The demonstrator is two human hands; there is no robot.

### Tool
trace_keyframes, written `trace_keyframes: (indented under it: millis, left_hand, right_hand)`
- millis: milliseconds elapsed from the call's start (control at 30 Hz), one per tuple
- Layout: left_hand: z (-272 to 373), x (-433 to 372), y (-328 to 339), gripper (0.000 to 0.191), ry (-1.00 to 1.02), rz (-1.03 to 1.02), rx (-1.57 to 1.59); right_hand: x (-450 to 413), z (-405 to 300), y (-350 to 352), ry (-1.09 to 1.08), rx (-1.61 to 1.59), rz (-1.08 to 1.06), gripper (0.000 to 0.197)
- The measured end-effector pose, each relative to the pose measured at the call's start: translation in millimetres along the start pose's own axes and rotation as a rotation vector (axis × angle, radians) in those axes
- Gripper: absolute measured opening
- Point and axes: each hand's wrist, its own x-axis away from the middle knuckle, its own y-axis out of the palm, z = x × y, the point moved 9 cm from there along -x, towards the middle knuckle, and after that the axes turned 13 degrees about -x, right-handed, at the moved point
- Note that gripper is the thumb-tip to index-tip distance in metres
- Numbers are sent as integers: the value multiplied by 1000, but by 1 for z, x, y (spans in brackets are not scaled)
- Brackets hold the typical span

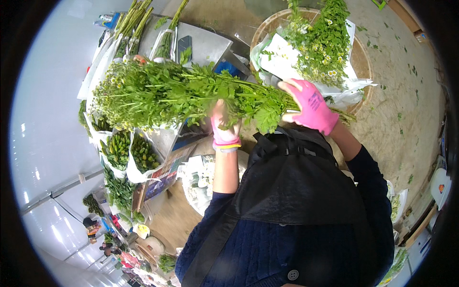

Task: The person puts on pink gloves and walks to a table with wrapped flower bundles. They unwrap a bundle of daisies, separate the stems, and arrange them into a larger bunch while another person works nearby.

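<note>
A large bunch of leafy green stems with small daisy-like flowers [154, 93] lies crosswise in front of me. Its flower heads point left, and its bare stem ends reach out to the right. My left hand [226, 125], in a pink and white work glove, holds the middle of the bunch from the near side; leaves and blur partly hide its fingers. Over the stems near their lower end is my right hand [310, 106], in a pink coated glove. Its fingers lie on the far side and its thumb on the near side, with the stems between them.
A round tub [365, 61] holds white wrapping and more daisy-like flowers [324, 53]. On the metal table [204, 36] lie a phone [184, 48] and paper-wrapped bunches [165, 45]. Wrapped buds [118, 149] stand at left. A black bag [294, 179] hangs on my front.
</note>
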Motion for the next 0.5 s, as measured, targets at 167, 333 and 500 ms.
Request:
trace_keyframes:
  millis: [167, 333, 500]
  left_hand:
    - [7, 13, 34, 25, -91, 129, 124]
    - [11, 9, 17, 20, 219, 101, -312]
    - [-4, 9, -12, 20, 250, 191, -266]
  right_hand:
    - [-8, -14, 9, 11, 27, -39, 56]
    - [-10, -2, -4, 20, -136, 167, 27]
    - [23, 51, 5, 568, -864, 416, 13]
